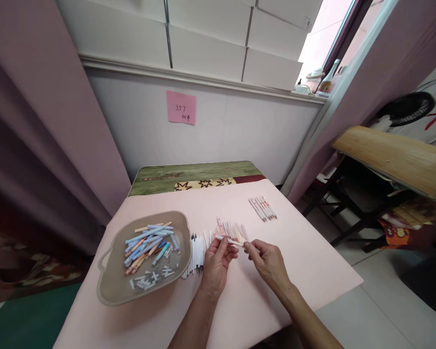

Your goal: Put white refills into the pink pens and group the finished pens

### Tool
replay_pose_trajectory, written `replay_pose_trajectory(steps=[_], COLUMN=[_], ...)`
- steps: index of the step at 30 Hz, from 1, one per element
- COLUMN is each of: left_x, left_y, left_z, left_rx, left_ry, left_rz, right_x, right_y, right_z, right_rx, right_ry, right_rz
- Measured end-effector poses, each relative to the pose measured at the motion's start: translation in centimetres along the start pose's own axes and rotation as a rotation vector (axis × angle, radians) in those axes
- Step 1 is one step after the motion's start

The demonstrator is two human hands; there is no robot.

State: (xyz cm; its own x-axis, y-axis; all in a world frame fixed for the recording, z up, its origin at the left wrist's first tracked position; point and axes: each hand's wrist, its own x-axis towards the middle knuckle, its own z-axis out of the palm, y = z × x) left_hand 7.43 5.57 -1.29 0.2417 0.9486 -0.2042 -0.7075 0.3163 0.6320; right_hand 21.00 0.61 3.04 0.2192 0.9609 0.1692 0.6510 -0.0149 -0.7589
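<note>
A slim pen point(234, 241) with a white and reddish barrel spans both hands, just above the pink table cover. My left hand point(218, 264) pinches its left end between thumb and fingers. At the other end, the fingertips of my right hand point(271, 264) are closed on it. Behind the hands lies a row of pale, patterned pen parts point(236, 229), partly hidden. White tubes with dark tips point(196, 257), perhaps pen refills, lie beside my left hand. Further back on the right is a neat group of pens point(263, 209).
To the left stands a grey-brown basin point(109, 286) holding blue and orange pen barrels point(150, 245) and small white pieces point(145, 281). The pink cover point(276, 310) leaves a green patterned strip of table at the back. A wooden table point(396, 155) with a chair stands at right.
</note>
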Motion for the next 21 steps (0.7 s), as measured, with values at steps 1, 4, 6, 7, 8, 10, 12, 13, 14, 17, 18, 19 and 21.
replay_pose_trajectory(steps=[1,4,6,7,8,10,12,13,14,17,18,19,21], left_x=[-0.02,-0.02,0.01,0.04,0.05,0.07,0.06,0.05,0.03,0.00,-0.01,-0.01,0.00], left_y=[0.02,0.04,0.02,0.00,-0.01,-0.02,0.00,0.02,0.05,0.16,0.18,0.18,0.17], left_z=[0.00,-0.04,-0.09,-0.11,-0.13,-0.15,-0.14,-0.12,-0.10,-0.06,-0.06,-0.07,-0.12], left_rx=[-0.003,-0.016,-0.020,-0.019,-0.017,-0.009,-0.002,0.000,0.000,0.001,0.002,0.003,0.002], left_ry=[0.004,0.025,0.031,0.031,0.030,0.026,0.018,0.015,0.015,0.021,0.022,0.023,0.018], left_rz=[-0.002,0.001,0.005,0.007,0.009,0.012,0.010,0.009,0.008,0.008,0.009,0.009,0.009], right_x=[0.00,0.00,-0.01,-0.02,-0.03,-0.06,-0.08,-0.08,-0.09,-0.11,-0.13,-0.14,-0.18], right_y=[0.00,-0.14,-0.21,-0.21,-0.18,-0.06,0.04,0.06,0.07,0.05,0.04,0.03,0.00], right_z=[0.00,0.01,0.03,0.03,0.04,0.03,0.04,0.04,0.06,0.13,0.15,0.17,0.20], right_rx=[0.001,0.041,0.057,0.053,0.044,0.025,0.020,0.022,0.024,0.009,0.003,0.000,0.001], right_ry=[-0.001,0.022,0.029,0.029,0.027,0.011,-0.006,-0.009,-0.005,0.019,0.008,-0.011,-0.052], right_rz=[-0.005,-0.022,-0.034,-0.040,-0.040,-0.016,0.007,0.007,-0.001,-0.029,-0.024,-0.012,0.014])
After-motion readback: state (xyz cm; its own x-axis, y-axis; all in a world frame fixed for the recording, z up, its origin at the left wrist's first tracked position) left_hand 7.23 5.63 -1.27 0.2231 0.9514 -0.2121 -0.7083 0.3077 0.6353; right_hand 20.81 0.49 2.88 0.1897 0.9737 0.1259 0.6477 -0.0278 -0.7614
